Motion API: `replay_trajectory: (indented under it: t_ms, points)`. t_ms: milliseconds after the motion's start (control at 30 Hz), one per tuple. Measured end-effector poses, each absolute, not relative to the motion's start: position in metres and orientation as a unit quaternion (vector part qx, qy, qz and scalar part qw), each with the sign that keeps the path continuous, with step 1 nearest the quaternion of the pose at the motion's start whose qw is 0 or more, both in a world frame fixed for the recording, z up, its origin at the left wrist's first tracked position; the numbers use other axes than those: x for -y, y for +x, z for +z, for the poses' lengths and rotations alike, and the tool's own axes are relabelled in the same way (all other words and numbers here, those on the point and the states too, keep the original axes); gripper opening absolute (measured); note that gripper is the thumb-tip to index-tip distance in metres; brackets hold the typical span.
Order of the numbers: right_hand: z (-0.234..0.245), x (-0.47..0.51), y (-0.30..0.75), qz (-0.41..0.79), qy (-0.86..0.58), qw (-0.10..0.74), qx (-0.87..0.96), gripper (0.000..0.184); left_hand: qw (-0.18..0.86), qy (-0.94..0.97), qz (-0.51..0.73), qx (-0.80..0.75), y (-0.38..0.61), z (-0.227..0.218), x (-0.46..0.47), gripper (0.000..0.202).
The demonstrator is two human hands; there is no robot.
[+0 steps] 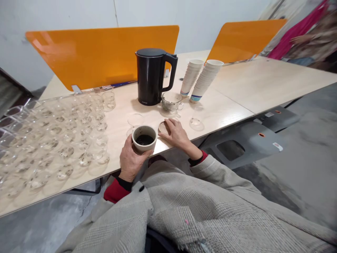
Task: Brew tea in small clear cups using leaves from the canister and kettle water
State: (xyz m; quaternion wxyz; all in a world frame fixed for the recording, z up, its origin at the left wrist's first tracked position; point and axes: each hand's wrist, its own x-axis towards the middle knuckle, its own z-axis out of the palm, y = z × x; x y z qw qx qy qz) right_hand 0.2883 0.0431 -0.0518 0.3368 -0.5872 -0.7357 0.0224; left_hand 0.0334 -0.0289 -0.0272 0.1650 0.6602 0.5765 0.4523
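My left hand (131, 160) is wrapped round a pale cup (144, 138) with dark liquid or grounds inside, held at the near edge of the wooden table (237, 95). My right hand (177, 134) lies on the table just right of the cup, fingers curled over a small round brownish lid or coaster (162, 127). Behind the hands stand a ribbed glass cup (171, 101) and a black electric kettle (151, 76). An empty clear glass (134, 121) sits just behind the pale cup.
Several rows of clear glasses (52, 140) cover the table's left part. Two leaning stacks of paper cups (201, 80) stand right of the kettle, with another clear glass (196, 123) nearer. Orange dividers (100, 52) line the back. Another person (302, 38) is at far right.
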Motion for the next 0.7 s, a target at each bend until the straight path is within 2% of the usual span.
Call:
replay_trajectory:
  t_ms: [167,267,367,467,533,700]
  points:
    - [-0.026,-0.06,0.315,0.021,-0.608,0.511,0.607,0.078,0.171,0.662,0.441,-0.582,0.034,-0.025,0.031,0.094]
    - [-0.009,-0.085,0.333,0.077,-0.617,0.585,0.521,0.08,0.166,0.659,0.443,-0.585,0.034,-0.026,0.031,0.094]
    - [0.004,-0.112,0.339,0.162,-0.618,0.606,0.474,0.066,0.16,0.656,0.447,-0.587,0.034,-0.028,0.03,0.095]
    - [0.012,-0.131,0.333,0.203,-0.614,0.61,0.459,0.032,0.158,0.658,0.447,-0.586,0.035,-0.029,0.03,0.095]
    - [0.016,-0.138,0.327,0.204,-0.607,0.614,0.461,0.018,0.158,0.658,0.445,-0.587,0.035,-0.029,0.03,0.095]
    - [0.023,-0.139,0.324,0.171,-0.584,0.646,0.462,0.025,0.161,0.659,0.445,-0.584,0.034,-0.027,0.031,0.095]
